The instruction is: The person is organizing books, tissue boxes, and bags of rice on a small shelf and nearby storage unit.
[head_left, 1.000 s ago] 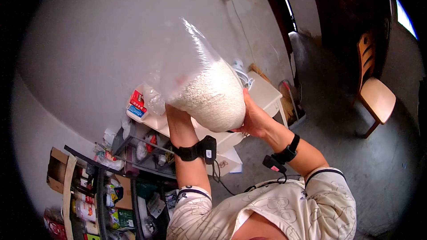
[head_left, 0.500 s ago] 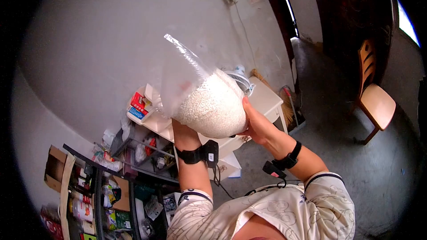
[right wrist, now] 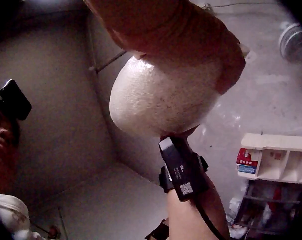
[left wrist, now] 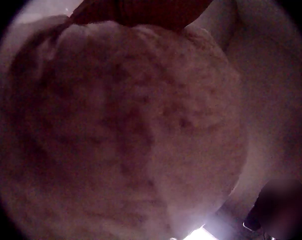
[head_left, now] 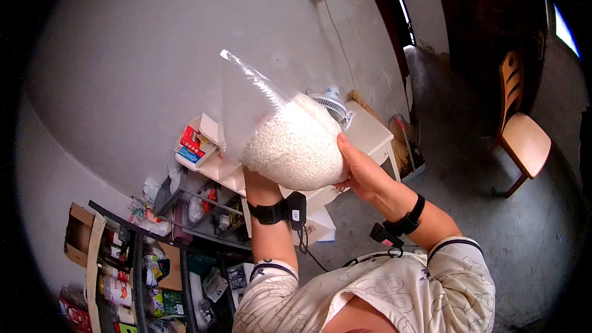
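A clear plastic bag filled with white grains (head_left: 296, 145) is held up in front of the chest; its transparent upper part (head_left: 250, 95) rises to a point at the upper left. My right hand (head_left: 364, 172) holds the bag's right side, thumb up along it; in the right wrist view this hand (right wrist: 178, 32) curves round the bag (right wrist: 151, 97). My left hand (head_left: 262, 186) is beneath the left side, its fingers hidden by the bag. The bag (left wrist: 131, 125) fills most of the dark left wrist view, with part of the left hand (left wrist: 141, 12) against it at the top.
Behind the bag is a white table (head_left: 373, 135) with a fan (head_left: 333, 103) and a red and blue box (head_left: 192, 145). Shelves of packages (head_left: 139, 271) stand at lower left, a wooden chair (head_left: 524, 142) at right. A broom (head_left: 401, 148) stands beside the table.
The bag's pointed top has swung left and down, and its filled part has shifted slightly right and down. Both hands have moved slightly right with it, still holding it.
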A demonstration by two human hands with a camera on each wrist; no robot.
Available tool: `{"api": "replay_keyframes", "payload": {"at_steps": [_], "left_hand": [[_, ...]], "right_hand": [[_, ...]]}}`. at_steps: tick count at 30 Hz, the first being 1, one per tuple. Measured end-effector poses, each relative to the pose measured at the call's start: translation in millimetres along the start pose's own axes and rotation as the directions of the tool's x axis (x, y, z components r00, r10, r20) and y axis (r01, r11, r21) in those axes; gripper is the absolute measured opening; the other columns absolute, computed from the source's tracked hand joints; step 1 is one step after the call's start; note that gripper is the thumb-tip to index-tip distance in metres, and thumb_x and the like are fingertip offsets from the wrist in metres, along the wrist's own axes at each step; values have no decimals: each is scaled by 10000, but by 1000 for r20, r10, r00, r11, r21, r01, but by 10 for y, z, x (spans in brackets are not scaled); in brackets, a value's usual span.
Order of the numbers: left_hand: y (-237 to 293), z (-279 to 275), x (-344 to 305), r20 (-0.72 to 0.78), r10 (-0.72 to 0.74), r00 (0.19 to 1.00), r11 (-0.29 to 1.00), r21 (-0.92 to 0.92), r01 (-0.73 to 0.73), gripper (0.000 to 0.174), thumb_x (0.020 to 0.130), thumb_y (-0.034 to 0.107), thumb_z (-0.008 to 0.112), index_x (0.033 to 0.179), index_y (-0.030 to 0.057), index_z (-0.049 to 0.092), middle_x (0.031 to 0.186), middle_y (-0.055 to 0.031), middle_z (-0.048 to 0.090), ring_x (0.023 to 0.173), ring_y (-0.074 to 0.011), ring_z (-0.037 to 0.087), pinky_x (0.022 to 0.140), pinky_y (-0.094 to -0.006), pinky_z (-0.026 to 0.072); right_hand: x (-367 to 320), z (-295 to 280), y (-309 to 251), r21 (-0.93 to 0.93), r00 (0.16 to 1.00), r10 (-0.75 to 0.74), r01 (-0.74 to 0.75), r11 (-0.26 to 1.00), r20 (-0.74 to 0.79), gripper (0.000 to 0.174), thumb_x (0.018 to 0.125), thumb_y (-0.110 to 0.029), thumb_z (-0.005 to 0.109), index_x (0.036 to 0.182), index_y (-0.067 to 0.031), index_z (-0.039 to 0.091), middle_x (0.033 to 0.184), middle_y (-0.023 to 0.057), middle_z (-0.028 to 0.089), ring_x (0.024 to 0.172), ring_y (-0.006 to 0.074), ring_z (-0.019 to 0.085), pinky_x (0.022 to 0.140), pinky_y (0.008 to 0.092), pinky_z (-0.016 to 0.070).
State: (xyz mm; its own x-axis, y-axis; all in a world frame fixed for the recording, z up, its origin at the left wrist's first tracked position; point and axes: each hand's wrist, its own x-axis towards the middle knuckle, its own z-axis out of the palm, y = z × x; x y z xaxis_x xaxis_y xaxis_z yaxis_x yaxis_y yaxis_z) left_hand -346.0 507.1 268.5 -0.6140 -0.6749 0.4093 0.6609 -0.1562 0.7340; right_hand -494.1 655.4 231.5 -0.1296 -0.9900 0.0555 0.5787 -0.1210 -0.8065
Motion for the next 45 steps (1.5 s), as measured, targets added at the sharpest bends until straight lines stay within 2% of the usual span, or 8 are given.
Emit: {"api": "replay_keyframes", "payload": {"at_steps": [18,20,27,32,35,39,42,45], "left_hand": [[-118,-424,-198,-100,-14,995,994,105,24,463,927,429,297,1216,88,415,1234,-100,457,1136,-241,427,1035,-392,265],[-62,-840,-144,64,-126,990,980,-147,134,612,919,458,279,1387,106,101,1430,-78,193,1279,-253,262,1038,-397,260],[-93,-565,-180,27,-169,985,958,-229,170,587,906,468,329,1355,103,234,1384,-104,293,1243,-279,324,1021,-422,287],[-145,-643,-150,-57,-66,996,990,-126,58,563,895,450,389,1334,108,297,1352,-122,346,1223,-289,354,1010,-434,303],[-165,-587,-151,44,-72,996,994,-80,75,569,898,454,376,1342,111,279,1366,-107,328,1232,-274,343,1019,-420,295],[-133,-751,-119,-60,-154,986,977,-158,143,585,894,469,371,1347,115,264,1378,-97,309,1244,-264,326,1026,-410,287],[-159,-874,-114,-65,-45,997,999,13,46,602,888,483,368,1353,119,249,1391,-95,286,1258,-265,302,1032,-408,277],[-156,-618,-121,-102,-116,988,979,-179,97,609,876,497,383,1343,122,275,1374,-110,313,1243,-284,327,1018,-422,299]], "right_hand": [[-6,-28,64,-2,989,-150,150,989,19,584,886,-391,458,1333,-57,286,1251,90,449,1132,187,432,936,355,348],[-21,-2,52,27,987,-158,158,987,14,599,878,-388,475,1326,-36,293,1253,101,446,1144,190,416,954,336,323],[8,-45,90,-18,977,-209,209,978,40,624,855,-394,522,1303,-10,321,1228,113,455,1129,190,418,953,329,318],[-9,-27,60,-12,973,-220,221,975,76,592,863,-367,513,1301,-14,329,1208,105,462,1116,183,418,961,320,305],[-90,33,-34,-53,977,-208,211,976,50,583,869,-350,505,1304,-8,320,1217,108,457,1121,183,416,964,318,303],[-41,-12,40,-2,978,-203,203,979,51,583,870,-342,503,1302,1,313,1222,112,454,1126,186,415,966,320,303],[-7,-30,55,2,973,-215,216,976,84,618,857,-351,524,1307,7,299,1227,120,450,1133,194,414,971,326,302],[-19,-33,26,-26,963,-240,245,969,120,658,829,-358,561,1309,6,296,1224,129,453,1136,197,414,973,327,303]]}}
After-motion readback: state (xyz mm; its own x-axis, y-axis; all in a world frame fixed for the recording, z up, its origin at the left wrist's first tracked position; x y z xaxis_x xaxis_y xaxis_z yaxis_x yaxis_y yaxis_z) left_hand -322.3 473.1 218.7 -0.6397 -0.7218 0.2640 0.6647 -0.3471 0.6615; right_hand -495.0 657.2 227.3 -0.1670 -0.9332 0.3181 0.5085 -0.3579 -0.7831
